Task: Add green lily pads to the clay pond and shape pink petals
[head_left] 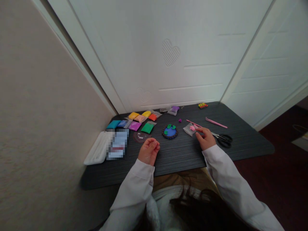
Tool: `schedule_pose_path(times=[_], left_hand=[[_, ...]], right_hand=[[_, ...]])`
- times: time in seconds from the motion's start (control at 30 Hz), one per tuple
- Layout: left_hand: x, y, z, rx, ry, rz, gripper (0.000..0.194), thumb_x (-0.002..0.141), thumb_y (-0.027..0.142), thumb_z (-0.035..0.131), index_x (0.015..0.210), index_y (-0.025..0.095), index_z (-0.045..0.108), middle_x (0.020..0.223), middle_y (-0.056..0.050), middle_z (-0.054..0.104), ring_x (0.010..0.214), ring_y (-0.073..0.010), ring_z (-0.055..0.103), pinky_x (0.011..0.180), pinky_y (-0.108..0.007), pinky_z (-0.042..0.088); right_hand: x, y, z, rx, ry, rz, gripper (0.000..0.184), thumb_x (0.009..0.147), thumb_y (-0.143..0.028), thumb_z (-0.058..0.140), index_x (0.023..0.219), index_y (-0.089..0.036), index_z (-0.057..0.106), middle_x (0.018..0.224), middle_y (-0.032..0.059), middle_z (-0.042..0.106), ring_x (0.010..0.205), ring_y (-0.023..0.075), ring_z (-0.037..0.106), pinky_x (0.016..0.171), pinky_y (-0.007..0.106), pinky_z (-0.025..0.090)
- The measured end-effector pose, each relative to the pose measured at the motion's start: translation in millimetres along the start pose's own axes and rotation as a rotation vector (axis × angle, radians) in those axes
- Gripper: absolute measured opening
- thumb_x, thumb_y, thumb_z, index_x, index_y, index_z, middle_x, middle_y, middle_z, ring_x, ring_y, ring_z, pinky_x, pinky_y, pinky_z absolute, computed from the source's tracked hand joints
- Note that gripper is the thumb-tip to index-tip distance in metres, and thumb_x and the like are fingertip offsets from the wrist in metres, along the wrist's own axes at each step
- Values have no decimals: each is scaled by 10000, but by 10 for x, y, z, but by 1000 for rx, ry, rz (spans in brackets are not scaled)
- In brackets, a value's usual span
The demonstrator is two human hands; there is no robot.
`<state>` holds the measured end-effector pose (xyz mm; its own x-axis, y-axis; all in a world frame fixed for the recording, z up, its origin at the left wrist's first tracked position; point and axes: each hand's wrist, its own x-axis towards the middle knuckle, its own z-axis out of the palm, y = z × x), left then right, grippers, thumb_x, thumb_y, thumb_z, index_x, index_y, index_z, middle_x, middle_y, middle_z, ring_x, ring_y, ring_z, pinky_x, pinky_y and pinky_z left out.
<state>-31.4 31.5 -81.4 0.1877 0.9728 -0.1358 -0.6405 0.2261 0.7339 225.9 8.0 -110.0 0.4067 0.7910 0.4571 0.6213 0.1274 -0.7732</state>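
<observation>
Pink clay [192, 128], a soft rounded lump, sits in a crinkled clear bag [189, 129] on the dark, finely grooved table [175, 155], right of the blue disc [170, 132]. From my end I see the right hand [204, 138] half curled, its fingertips at the bag's edge; I can't tell whether they pinch the film or only touch it. The left hand [150, 149] is drawn in, thumb and fingertips bunched together just above the table, and I can't make out whether anything is between them.

Between the hands and farther back, I have the disc: smooth and flat, rimmed with dark beads, with rounded green pieces on it. A small purple piece [180, 120] lies beyond it. Behind the bag is a thin pink stick [193, 123]; to the right lie slim curved tweezers [216, 122] and scissors [222, 139] with metal blades and black looped handles. Over on my left, plump flat green clay [148, 127] fills a clear packet near a round transparent dish [141, 137], beside a glossy white tray [98, 149].
</observation>
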Motion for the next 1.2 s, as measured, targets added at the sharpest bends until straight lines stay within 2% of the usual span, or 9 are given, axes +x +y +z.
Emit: schedule_pose_path(times=[0.27,0.53,0.77,1.03,1.2], left_hand=[[0,18,4,3,46,-34,125,585,107,679,704,120,641,615,-26,635,578,-69,570,524,-165,446],[-17,39,5,17,36,-89,143,587,67,656,717,120,628,730,-62,675,599,-84,600,562,-180,487],[-28,34,18,24,12,-97,179,582,65,654,741,143,629,720,-52,678,594,-86,603,564,-183,487],[-26,0,2,46,-35,-98,250,513,36,698,730,146,639,719,-34,672,600,-86,599,581,-192,474],[-10,-22,-20,39,-42,-88,184,538,94,716,704,119,640,626,-28,641,585,-78,571,570,-189,453]], right_hand=[[-1,-15,-5,3,-7,-1,236,701,-313,504,875,-187,601,956,95,549,922,222,521,620,345,519],[1,-27,-15,-12,-14,-9,236,701,-317,497,876,-199,603,939,87,560,944,236,511,622,363,515],[-2,-24,-16,-12,-13,-5,238,701,-306,500,880,-186,601,953,97,547,945,233,513,630,358,517],[1,-27,-12,-12,-15,-3,232,699,-315,502,869,-192,600,934,90,551,939,235,514,621,360,518],[-3,-29,-10,-8,-10,-2,239,700,-316,501,871,-182,600,946,97,547,924,229,521,623,353,516]])
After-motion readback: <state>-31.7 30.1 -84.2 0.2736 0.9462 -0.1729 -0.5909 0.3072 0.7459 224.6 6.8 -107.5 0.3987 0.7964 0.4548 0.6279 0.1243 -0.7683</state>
